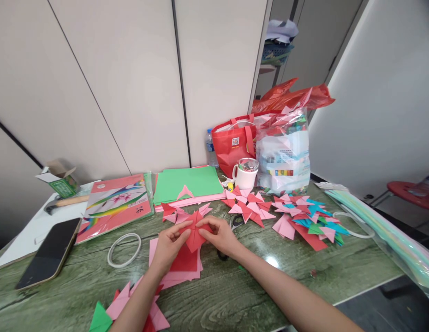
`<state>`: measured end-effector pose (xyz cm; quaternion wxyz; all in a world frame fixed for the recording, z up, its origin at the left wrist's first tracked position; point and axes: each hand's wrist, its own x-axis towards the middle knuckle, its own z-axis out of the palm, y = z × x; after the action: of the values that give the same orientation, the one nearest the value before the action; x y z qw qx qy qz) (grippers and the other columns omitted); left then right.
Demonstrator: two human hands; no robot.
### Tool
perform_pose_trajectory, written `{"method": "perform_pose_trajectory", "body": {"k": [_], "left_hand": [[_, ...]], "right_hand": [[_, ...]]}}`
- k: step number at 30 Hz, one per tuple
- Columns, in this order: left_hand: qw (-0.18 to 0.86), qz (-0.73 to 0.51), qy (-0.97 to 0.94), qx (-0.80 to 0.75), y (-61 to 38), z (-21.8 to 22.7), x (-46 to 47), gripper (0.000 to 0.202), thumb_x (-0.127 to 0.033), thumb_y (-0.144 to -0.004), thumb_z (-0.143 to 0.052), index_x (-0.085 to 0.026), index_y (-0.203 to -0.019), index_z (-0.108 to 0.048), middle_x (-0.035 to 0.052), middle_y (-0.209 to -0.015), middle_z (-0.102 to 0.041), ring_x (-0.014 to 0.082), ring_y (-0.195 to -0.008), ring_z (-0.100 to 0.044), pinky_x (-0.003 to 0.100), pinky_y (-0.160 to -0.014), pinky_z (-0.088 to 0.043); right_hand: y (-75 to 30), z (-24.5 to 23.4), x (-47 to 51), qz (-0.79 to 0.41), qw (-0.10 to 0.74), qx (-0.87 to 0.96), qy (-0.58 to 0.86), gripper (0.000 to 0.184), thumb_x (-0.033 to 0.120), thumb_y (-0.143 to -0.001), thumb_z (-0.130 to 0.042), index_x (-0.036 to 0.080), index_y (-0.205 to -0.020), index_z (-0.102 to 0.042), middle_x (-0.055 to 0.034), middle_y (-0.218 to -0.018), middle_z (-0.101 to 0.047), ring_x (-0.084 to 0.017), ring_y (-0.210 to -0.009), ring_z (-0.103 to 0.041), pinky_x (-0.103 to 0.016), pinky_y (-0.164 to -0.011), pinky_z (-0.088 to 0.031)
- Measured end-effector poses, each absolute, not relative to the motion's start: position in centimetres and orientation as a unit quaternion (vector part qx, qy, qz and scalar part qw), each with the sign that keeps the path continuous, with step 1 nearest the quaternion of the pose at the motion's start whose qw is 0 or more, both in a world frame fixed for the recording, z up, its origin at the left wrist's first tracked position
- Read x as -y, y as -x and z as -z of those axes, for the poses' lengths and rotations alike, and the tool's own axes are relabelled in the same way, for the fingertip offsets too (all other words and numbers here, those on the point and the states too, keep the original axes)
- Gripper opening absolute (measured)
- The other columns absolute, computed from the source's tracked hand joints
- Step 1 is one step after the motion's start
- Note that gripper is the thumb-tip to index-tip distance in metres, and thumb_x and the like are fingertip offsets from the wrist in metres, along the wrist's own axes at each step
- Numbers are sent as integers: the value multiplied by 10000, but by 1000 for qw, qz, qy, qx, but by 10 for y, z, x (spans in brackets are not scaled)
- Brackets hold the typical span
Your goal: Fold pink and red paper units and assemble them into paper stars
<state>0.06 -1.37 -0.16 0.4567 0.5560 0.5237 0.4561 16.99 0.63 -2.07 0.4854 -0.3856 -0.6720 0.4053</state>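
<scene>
A red square of paper [195, 234], marked with crossing creases, is held up between my two hands. My left hand [171, 240] pinches its left side with thumb and forefinger. On the opposite side, my right hand [217, 234] grips the paper the same way. Beneath lies a stack of pink sheets [176, 276] with a red sheet [187, 259] on top. Folded pink and red paper pieces [171, 215] rest just behind my hands. Scissors [237, 222] lie beyond my right wrist, partly hidden by it.
Folded paper clusters [249, 206] and a colourful pile [311, 219] lie right. Behind are green paper [187, 182], a white mug [246, 176], and a red bag [231, 147]. Leftward are a phone [50, 253], white ring [124, 250], hammer [67, 201] and paper pack [114, 207].
</scene>
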Motion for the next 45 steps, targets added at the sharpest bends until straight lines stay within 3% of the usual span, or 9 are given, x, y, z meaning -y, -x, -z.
{"method": "perform_pose_trajectory", "body": {"k": [5,16,20,24,28,33,39,45], "left_hand": [[460,-456,-556,-521,1,5,13,433,-392,-679,-663,-124,-1019,-682,-26,-541,-512,90,-497,-338,207,-475,-247],[462,-475,-545,-514,-3,1,14,498,-408,-666,-669,-113,-1067,-658,-66,-484,-416,78,-472,-300,198,-462,-245],[457,-476,-545,-517,-3,0,15,461,-384,-672,-664,-126,-1054,-666,-36,-528,-504,94,-491,-371,201,-477,-296],[452,-485,-540,-518,-3,1,14,432,-365,-664,-670,-147,-1037,-676,35,-711,-638,142,-615,-514,217,-546,-399],[479,-484,-525,-511,-3,3,14,491,-367,-664,-673,-126,-1090,-643,37,-695,-644,142,-602,-543,234,-555,-444],[493,-484,-525,-497,-3,4,14,499,-369,-673,-672,-126,-1108,-631,14,-649,-644,130,-569,-557,240,-560,-475],[508,-520,-493,-478,-2,7,12,637,-396,-683,-669,-157,-1253,-518,82,-895,-701,183,-686,-624,282,-573,-528],[511,-495,-505,-488,-3,6,14,579,-392,-681,-672,-156,-1200,-572,97,-995,-699,196,-715,-641,279,-577,-529]], "right_hand": [[-170,21,-5,-425,477,670,378,153,197,-752,-579,199,-847,-698,-18,-744,-537,-123,-625,-505,-212,-485,-415],[-168,24,-6,-403,474,682,384,141,201,-755,-585,199,-842,-695,-15,-740,-538,-119,-624,-497,-223,-518,-432],[-168,23,-5,-403,473,684,383,140,210,-759,-583,204,-844,-694,-21,-755,-547,-124,-624,-504,-228,-508,-431],[-168,24,-5,-400,478,681,384,134,215,-754,-590,212,-841,-692,-20,-754,-566,-125,-614,-508,-225,-496,-430],[-168,27,-7,-400,502,654,401,116,219,-744,-596,197,-827,-674,-25,-767,-615,-134,-626,-538,-233,-516,-439],[-171,29,-10,-387,516,650,402,135,206,-730,-605,186,-849,-666,-42,-841,-663,-178,-782,-600,-277,-666,-465],[-171,25,-8,-369,509,672,392,159,189,-738,-593,187,-879,-665,-47,-878,-676,-182,-821,-603,-293,-725,-456],[-171,21,-5,-364,507,690,367,195,173,-754,-575,203,-928,-657,-44,-922,-674,-185,-879,-597,-315,-800,-440]]}}
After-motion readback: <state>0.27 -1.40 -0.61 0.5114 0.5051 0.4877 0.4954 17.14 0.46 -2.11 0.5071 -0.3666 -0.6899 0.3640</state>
